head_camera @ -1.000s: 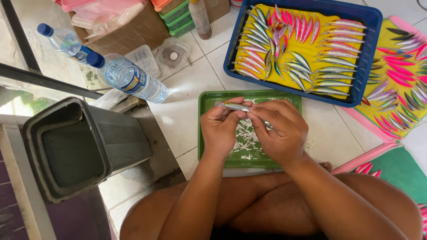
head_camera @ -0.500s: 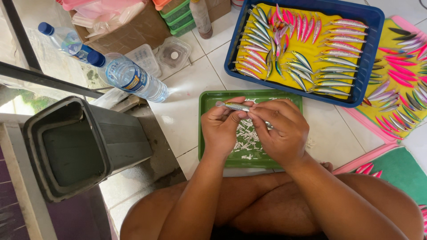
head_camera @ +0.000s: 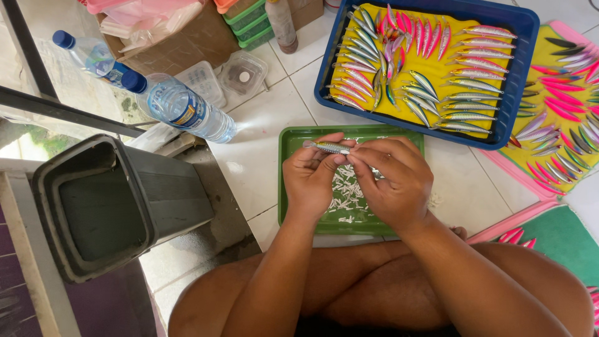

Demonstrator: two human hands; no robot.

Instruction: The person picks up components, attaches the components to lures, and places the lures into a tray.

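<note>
My left hand (head_camera: 310, 178) and my right hand (head_camera: 394, 181) are together above a small green tray (head_camera: 289, 140) on the tiled floor. Between their fingertips they hold a small silvery fish-shaped lure (head_camera: 328, 147), its head end sticking out to the left. White scraps (head_camera: 345, 195) lie heaped in the green tray under the hands. My crossed legs fill the bottom of the view.
A blue tray (head_camera: 521, 75) with a yellow lining holds several painted lures at upper right. A pink tray (head_camera: 564, 125) with more lures lies at the right edge. Two water bottles (head_camera: 181, 107), clear lidded tubs (head_camera: 242, 73), a cardboard box and a dark bin (head_camera: 106, 206) stand left.
</note>
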